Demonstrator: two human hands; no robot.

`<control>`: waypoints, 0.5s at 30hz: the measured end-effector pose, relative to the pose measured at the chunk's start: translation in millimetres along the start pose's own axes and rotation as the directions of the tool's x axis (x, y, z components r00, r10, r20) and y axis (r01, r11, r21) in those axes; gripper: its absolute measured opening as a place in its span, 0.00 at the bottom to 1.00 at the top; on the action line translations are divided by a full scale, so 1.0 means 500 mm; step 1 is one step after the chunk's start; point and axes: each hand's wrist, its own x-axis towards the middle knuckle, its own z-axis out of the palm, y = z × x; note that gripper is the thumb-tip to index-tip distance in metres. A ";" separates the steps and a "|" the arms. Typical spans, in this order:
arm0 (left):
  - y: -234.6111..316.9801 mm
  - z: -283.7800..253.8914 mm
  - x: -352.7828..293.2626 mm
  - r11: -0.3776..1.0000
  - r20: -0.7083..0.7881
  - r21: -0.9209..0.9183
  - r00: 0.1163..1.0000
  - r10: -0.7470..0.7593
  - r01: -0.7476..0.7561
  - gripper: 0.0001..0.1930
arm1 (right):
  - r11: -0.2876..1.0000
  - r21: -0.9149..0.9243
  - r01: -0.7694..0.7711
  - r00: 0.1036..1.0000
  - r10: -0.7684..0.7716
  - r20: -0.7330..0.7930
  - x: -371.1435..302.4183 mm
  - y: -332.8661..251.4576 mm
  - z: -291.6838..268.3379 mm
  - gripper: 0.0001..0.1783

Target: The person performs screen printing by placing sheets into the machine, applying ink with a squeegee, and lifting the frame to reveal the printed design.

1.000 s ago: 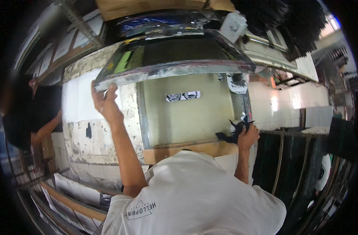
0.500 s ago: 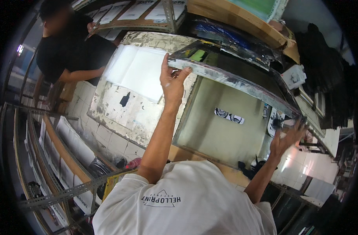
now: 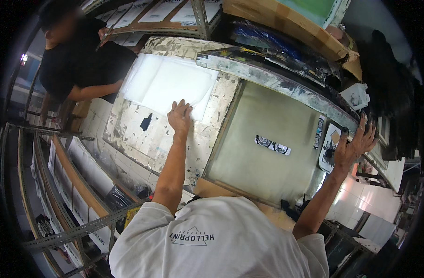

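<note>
My left hand (image 3: 179,116) is at the near edge of a stack of thin white sheets (image 3: 168,85). Its fingers touch the top sheet, with the thumb apart. On the right, my ink-blackened right hand (image 3: 356,144) has its fingers spread at the right end of a paint-stained screen printing frame (image 3: 286,83). The frame is lifted at the far side of a pale, glassy work surface (image 3: 263,111). On that surface lies a white strip printed with black round designs (image 3: 272,145). A similar strip (image 3: 319,132) and a white ink-smudged card (image 3: 330,148) lie near its right edge.
A small black piece (image 3: 146,122) lies on the paint-flaked table (image 3: 128,134). Beyond the table's left end stands a person in black (image 3: 91,60). Metal racks (image 3: 82,194) holding boards are at the lower left. Cardboard (image 3: 295,32) and a white container (image 3: 356,96) stand behind.
My left hand has let go of the frame's left corner and moved down and left onto the sheets. The frame has swung farther up and away; my right hand stays near its right end.
</note>
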 end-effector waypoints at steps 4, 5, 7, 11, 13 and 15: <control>0.022 -0.002 0.031 0.962 -0.085 -0.160 0.968 -0.235 0.220 0.13 | 1.000 -0.004 0.014 1.000 -0.014 0.008 0.002 0.001 -0.008 0.43; 0.025 -0.008 0.042 0.935 -0.036 -0.240 0.960 -0.279 0.263 0.13 | 1.000 0.005 0.006 1.000 -0.006 0.006 0.003 0.000 -0.008 0.43; 0.019 -0.026 0.065 0.852 0.069 -0.388 0.933 -0.354 0.351 0.14 | 1.000 0.026 -0.009 1.000 0.009 0.004 0.004 -0.005 -0.006 0.42; 0.016 -0.063 0.045 0.954 0.080 0.290 0.995 0.061 -0.081 0.18 | 1.000 0.024 0.013 1.000 -0.013 0.002 0.008 -0.008 -0.010 0.42; -0.016 -0.040 0.034 0.987 -0.014 0.138 0.997 0.082 -0.079 0.17 | 1.000 0.016 0.025 1.000 -0.025 -0.001 0.005 -0.004 -0.010 0.42; -0.021 -0.038 0.030 0.998 0.000 0.055 1.000 0.025 -0.025 0.14 | 1.000 0.024 0.021 1.000 -0.021 -0.008 0.006 -0.005 -0.010 0.42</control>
